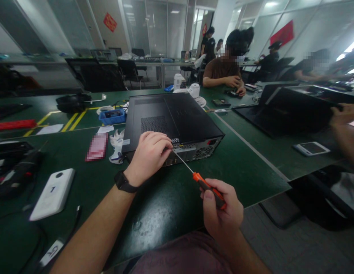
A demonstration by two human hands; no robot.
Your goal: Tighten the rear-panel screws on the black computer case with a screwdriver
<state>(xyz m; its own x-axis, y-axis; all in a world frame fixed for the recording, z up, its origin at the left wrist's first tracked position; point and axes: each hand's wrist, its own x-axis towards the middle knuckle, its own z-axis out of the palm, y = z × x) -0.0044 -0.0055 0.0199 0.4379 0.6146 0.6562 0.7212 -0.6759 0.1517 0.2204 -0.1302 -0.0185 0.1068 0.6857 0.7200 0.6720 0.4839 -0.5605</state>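
Observation:
A black computer case lies flat on the green table, its rear panel with vents and ports facing me. My right hand is wrapped round the orange and black handle of a screwdriver. The shaft slants up and left to the top edge of the rear panel. My left hand, with a black watch on the wrist, rests at that edge, fingers pressed together beside the screwdriver's tip. Whatever is between those fingers, and the tip itself, is too small or hidden to make out.
A white glove, a pink packet and a blue bin lie left of the case. Nearer left is a white power bank. A phone and another person's arm are at the right. A person sits across the table.

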